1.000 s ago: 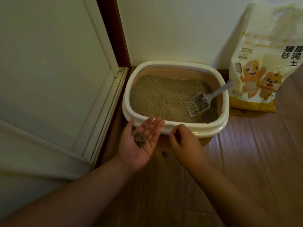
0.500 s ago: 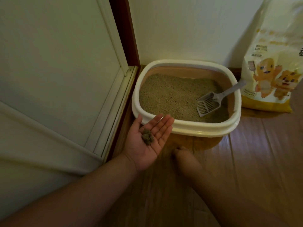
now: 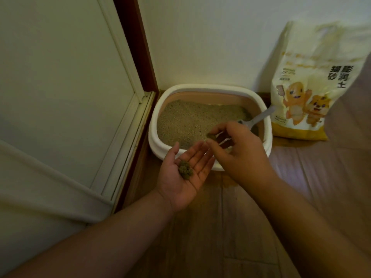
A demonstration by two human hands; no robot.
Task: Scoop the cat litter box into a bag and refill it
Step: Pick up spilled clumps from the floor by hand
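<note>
A cream litter box (image 3: 200,88) full of tan litter (image 3: 188,121) sits on the floor against the wall. My left hand (image 3: 184,175) is held palm up in front of the box, fingers straight, with a dark litter clump (image 3: 185,169) lying on the palm. My right hand (image 3: 239,149) hovers over the box's near rim and pinches a second small clump (image 3: 210,136) between thumb and fingertips, just above my left fingertips. A grey scoop (image 3: 255,121) lies in the box at the right; its head is hidden behind my right hand.
A yellow and white cat litter bag (image 3: 307,87) leans on the wall right of the box. A white door and its frame (image 3: 128,109) stand close on the left. Wooden floor (image 3: 220,227) stretches in front of the box.
My right hand went down to the floor where a clump lay, then rose with a clump pinched in its fingers and moved over my left fingertips. My left hand kept its clump.
</note>
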